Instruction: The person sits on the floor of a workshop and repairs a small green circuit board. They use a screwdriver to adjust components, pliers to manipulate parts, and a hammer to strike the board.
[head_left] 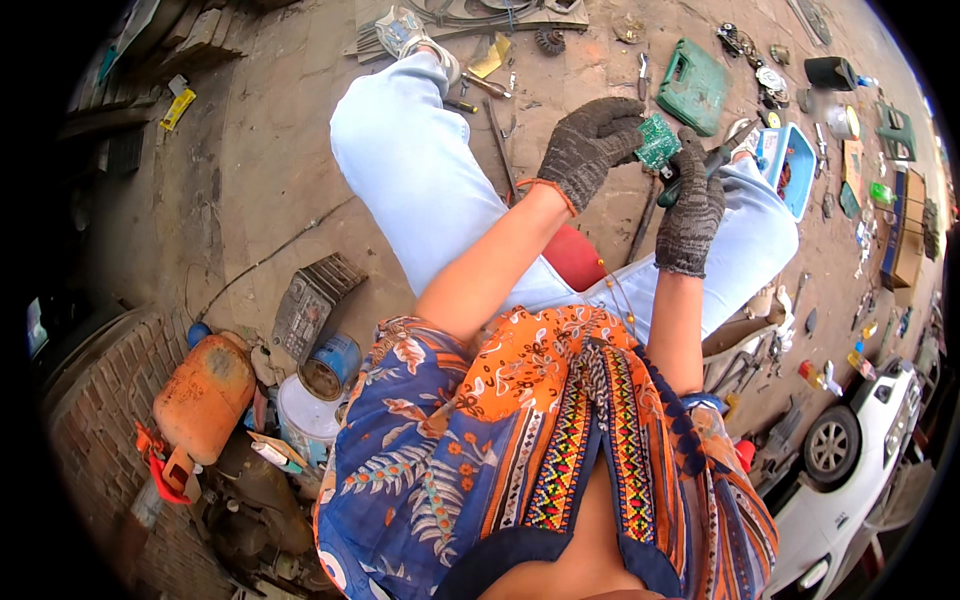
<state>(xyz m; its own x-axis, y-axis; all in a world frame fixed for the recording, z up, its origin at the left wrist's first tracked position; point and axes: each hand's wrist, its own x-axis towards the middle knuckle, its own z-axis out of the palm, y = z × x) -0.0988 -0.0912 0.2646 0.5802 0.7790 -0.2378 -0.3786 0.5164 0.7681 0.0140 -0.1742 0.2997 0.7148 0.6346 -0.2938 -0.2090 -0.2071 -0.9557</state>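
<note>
One green circuit board [658, 142], up off the ground [270, 150], between the spread knees [385, 130]. Left hand [595, 145], dark-gloved, has it pinched at its left edge, grip narrow; most of the face is uncovered, probably for a clear view and access. Right hand [692, 210], same glove, is wrapped round a dark-handled tool [722, 157], maybe pliers; hand is right at the board's other edge, touching or just beside, can't tell. Can't see if the tool bites anything.

Containers: blue tray [801, 160] by the right knee, likely put there for easy reach; reddish-brown bits in it, too small to ID. Green case [693, 88] flat on the ground ahead, looks shut, contents hidden. Cardboard box [908, 268] far right, inside unclear. Off left: blue tin [342, 352], mouth open, brownish inside, next to white bucket [300, 405], contents not visible. Orange tank [205, 385] near both, can't see inside.
</note>
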